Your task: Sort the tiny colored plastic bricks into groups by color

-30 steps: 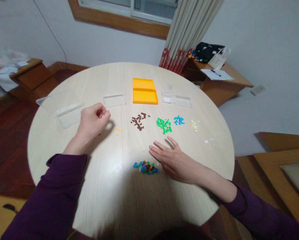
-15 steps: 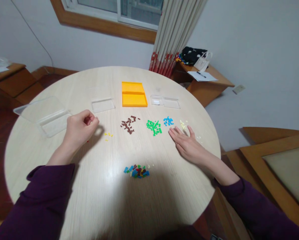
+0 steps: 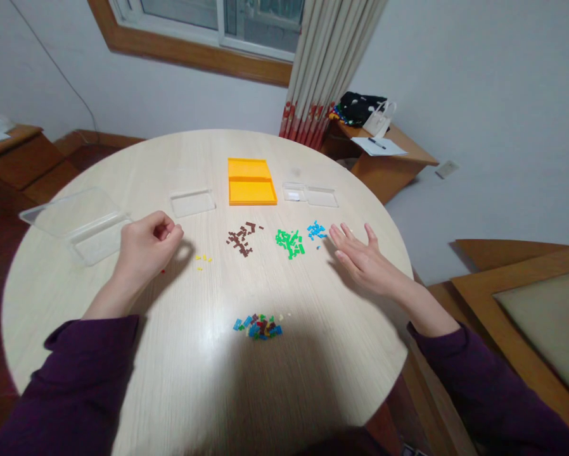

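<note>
My left hand [image 3: 147,248] is raised on the left, thumb and fingers closed together; anything inside is hidden. A small red piece [image 3: 163,272] shows below it, and several yellow pieces [image 3: 203,258] lie to its right. My right hand [image 3: 363,256] is open, palm down, fingers spread, just right of the blue pieces [image 3: 315,230]. One small blue piece [image 3: 318,247] lies apart from that group. Between the hands are brown building pieces [image 3: 240,240] and green pieces [image 3: 289,243]. Closer to me sits a mixed-colour pile [image 3: 260,327] of small building pieces.
An open orange case [image 3: 253,206] stands toward the back of the round table [image 3: 184,380]. Clear plastic boxes flank it: a small tray [image 3: 192,202], a small open box [image 3: 322,197], and a larger lidded box [image 3: 99,240]. A wooden chair [image 3: 503,278] is at right.
My right hand has lifted and shifted over the spot where pale cream pieces showed, now covered. A single blue piece has come into view near its fingers. My left hand stays closed.
</note>
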A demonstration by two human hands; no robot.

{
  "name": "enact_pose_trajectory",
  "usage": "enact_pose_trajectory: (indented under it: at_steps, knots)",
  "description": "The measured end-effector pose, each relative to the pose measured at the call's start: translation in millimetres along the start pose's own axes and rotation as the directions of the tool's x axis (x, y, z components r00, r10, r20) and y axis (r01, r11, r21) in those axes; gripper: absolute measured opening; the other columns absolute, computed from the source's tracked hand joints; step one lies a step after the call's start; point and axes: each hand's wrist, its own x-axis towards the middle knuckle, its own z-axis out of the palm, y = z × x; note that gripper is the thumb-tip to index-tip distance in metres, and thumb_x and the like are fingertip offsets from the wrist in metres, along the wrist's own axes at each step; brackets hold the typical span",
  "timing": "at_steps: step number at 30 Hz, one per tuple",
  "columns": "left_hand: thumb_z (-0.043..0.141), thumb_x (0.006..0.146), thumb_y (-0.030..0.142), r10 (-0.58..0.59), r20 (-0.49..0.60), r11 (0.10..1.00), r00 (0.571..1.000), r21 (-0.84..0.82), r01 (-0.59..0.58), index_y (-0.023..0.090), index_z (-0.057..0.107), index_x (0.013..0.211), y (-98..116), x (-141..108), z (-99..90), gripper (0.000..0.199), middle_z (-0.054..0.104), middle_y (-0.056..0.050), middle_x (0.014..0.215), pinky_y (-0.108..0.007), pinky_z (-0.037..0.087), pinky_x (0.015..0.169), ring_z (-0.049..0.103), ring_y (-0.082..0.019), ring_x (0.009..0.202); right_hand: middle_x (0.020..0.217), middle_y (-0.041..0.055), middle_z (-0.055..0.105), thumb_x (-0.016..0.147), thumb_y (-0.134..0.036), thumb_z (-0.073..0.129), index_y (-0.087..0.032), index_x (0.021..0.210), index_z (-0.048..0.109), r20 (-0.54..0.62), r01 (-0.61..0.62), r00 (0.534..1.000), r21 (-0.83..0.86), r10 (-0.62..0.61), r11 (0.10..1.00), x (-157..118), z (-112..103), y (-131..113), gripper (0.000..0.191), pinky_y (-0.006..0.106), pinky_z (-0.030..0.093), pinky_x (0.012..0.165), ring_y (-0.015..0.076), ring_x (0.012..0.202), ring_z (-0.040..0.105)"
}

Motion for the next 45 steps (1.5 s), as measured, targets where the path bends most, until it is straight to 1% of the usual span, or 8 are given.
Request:
enact_pose_trajectory:
  at_steps: [4,8,13,18,22,27,35,45]
  knots:
    - [0.051,0.068,0.025,0.008,-0.011,1.000,1.000,-0.017,-0.008,0.020,0.045,0.054,-1,0,-0.4,0.016,0.041,0.006,0.046,-0.025,0.029,0.055,0.038,-0.010,0.049,0.149,0.0135,0.049,0.103,-0.030,0.027,-0.019,0.148,0.042,-0.067,0.022,0.998,0.028,-0.020,0.999,-1,3,-10,0.049,0.064,0.019,0.115,0.0307,0.141,0.042]
    - [0.051,0.066,0.026,0.032,-0.021,0.999,0.999,-0.023,-0.032,0.020,0.046,0.054,-4,1,0.6,0.015,0.041,0.006,0.046,-0.025,0.029,0.054,0.038,-0.010,0.049,0.119,0.0101,0.072,0.102,-0.023,0.037,-0.021,0.119,0.065,-0.170,0.158,0.976,0.116,-0.138,0.981,-3,0,-33,0.033,0.051,0.040,0.100,0.0249,0.114,0.064]
    - [0.051,0.067,0.025,0.026,-0.026,0.999,0.999,-0.022,-0.027,0.021,0.046,0.053,-3,1,1.8,0.016,0.041,0.006,0.046,-0.025,0.029,0.054,0.038,-0.010,0.048,0.113,0.0126,0.072,0.098,-0.016,0.042,-0.018,0.121,0.065,-0.175,0.307,0.944,0.162,-0.279,0.938,-3,5,-55,0.032,0.044,0.048,0.088,0.0238,0.108,0.065]
    - [0.052,0.069,0.022,0.025,-0.006,1.000,1.000,-0.007,-0.025,0.020,0.046,0.055,-2,-1,-0.1,0.016,0.042,0.006,0.048,-0.026,0.030,0.056,0.039,-0.010,0.050,0.118,0.0181,0.069,0.099,-0.019,0.040,-0.012,0.124,0.065,-0.157,0.220,0.967,0.129,-0.199,0.967,0,17,-44,0.036,0.049,0.053,0.091,0.0272,0.110,0.065]
    - [0.052,0.071,0.020,0.028,0.008,1.000,1.000,-0.009,-0.028,0.020,0.045,0.056,-2,-1,-0.6,0.016,0.042,0.006,0.048,-0.026,0.031,0.057,0.039,-0.010,0.051,0.129,0.0194,0.064,0.100,-0.023,0.037,-0.012,0.128,0.062,-0.123,0.109,0.988,0.099,-0.097,0.989,4,18,-29,0.040,0.052,0.052,0.097,0.0293,0.117,0.062]
    - [0.052,0.069,0.018,0.020,-0.013,0.999,1.000,-0.045,-0.021,0.021,0.044,0.054,-2,-1,1.6,0.018,0.040,0.006,0.048,-0.028,0.029,0.056,0.037,-0.011,0.050,0.135,0.0207,0.059,0.099,-0.024,0.039,-0.014,0.132,0.058,-0.191,0.103,0.978,0.088,-0.085,0.991,2,12,-32,0.039,0.053,0.046,0.101,0.0304,0.125,0.056]
    - [0.052,0.068,0.017,0.009,0.001,1.000,1.000,-0.029,-0.009,0.021,0.043,0.055,-2,1,2.2,0.017,0.040,0.006,0.049,-0.027,0.028,0.055,0.036,-0.010,0.051,0.116,0.0136,0.069,0.093,-0.009,0.044,-0.018,0.119,0.061,-0.272,0.340,0.913,0.094,-0.304,0.936,-10,7,-74,0.032,0.046,0.036,0.098,0.0235,0.110,0.064]
    - [0.052,0.068,0.017,0.007,-0.004,1.000,1.000,-0.028,-0.007,0.021,0.043,0.055,-1,0,1.7,0.017,0.040,0.006,0.049,-0.028,0.029,0.056,0.036,-0.011,0.051,0.133,0.0147,0.061,0.087,-0.008,0.045,-0.019,0.122,0.060,-0.078,0.500,0.861,0.310,-0.503,0.809,-13,-5,-112,0.040,0.045,0.033,0.101,0.0249,0.130,0.049]
